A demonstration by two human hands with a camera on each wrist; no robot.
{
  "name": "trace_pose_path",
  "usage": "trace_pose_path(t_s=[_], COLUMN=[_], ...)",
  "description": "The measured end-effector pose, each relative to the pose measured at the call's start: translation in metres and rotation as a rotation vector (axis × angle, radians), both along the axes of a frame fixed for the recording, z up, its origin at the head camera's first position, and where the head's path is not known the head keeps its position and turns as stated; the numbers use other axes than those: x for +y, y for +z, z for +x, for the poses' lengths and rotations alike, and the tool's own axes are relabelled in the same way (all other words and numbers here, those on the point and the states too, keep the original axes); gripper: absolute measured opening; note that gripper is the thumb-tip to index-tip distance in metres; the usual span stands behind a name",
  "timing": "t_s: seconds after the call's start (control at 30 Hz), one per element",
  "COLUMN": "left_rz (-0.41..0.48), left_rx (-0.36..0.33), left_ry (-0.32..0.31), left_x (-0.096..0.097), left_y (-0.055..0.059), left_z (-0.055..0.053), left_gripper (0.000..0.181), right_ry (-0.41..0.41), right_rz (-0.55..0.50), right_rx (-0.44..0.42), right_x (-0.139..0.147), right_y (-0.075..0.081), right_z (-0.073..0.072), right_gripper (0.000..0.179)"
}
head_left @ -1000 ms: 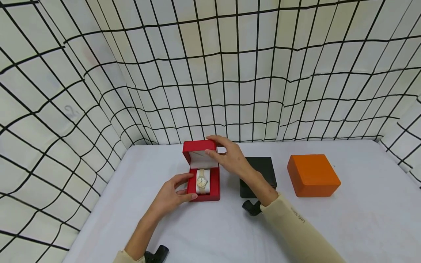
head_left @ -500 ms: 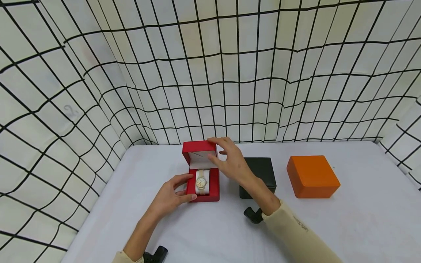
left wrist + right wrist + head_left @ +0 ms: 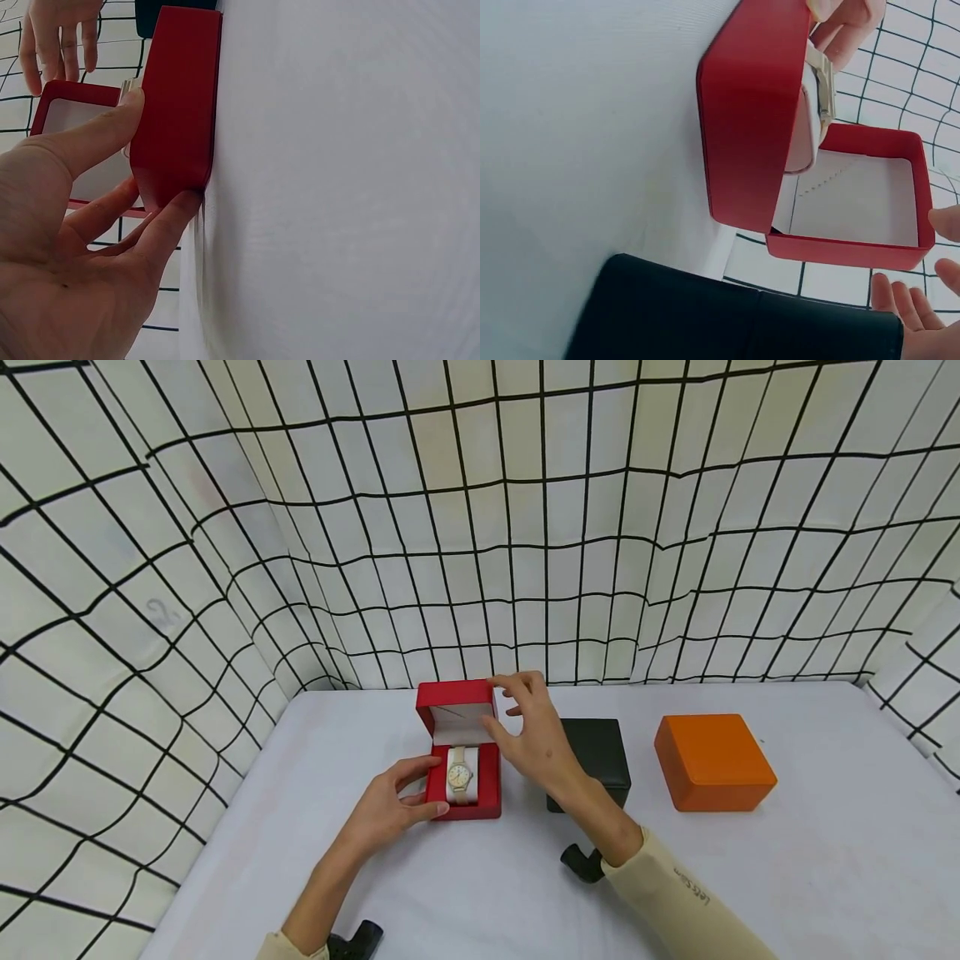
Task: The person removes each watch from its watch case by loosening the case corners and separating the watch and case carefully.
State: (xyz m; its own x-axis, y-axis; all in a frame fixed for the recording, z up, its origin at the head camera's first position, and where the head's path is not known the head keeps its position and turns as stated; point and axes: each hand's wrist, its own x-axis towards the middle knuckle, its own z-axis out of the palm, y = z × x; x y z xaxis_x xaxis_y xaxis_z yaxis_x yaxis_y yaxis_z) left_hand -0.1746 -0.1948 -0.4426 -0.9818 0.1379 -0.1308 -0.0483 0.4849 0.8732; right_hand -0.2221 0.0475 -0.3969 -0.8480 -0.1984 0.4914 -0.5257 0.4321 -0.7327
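Note:
A red watch box (image 3: 490, 781) stands on the white-covered table with its lid (image 3: 454, 692) raised. Inside it a wristwatch (image 3: 459, 775) with a pale dial and a light strap is wrapped round a white cushion. My left hand (image 3: 395, 802) grips the box base at its left side; in the left wrist view the thumb (image 3: 124, 116) lies over the rim and fingers press on the side. By the lid's right edge is my right hand (image 3: 542, 735), fingers spread and loosely bent. In the right wrist view its thumb (image 3: 946, 223) is close to the lid; contact is hard to tell.
Just right of the red box sits a dark green, nearly black box (image 3: 597, 750), partly behind the right forearm. An orange box (image 3: 716, 760) stands farther right. Black netting (image 3: 540, 543) over white walls encloses the table's back and sides.
My right hand has shifted slightly right, its fingers drawing away from the lid's right edge. The left hand and the red box keep their places, and the lid stays raised.

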Motion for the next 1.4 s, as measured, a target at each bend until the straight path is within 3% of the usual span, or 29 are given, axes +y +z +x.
trace_pose_path(t_s=[0.13,0.33,0.93,1.4], left_rz=[-0.003,0.0,-0.004,0.021], left_rx=[0.002,0.005,0.002,-0.006], left_ry=[-0.002,-0.007,-0.018,-0.019], left_x=[0.0,0.0,-0.002,-0.002], left_y=[0.0,-0.001,-0.002,-0.001], left_z=[0.0,0.0,-0.001,-0.001], left_gripper=[0.071,0.071,0.071,0.071], right_ry=[0.022,0.126,0.245,0.271], right_rz=[0.0,0.04,0.17,0.261], right_rx=[0.043,0.078,-0.123,-0.236], right_x=[0.0,0.0,-0.01,-0.017], right_y=[-0.003,-0.007,-0.011,-0.012], right_z=[0.002,0.005,0.01,0.012], right_gripper=[0.034,0.018,0.028,0.041])
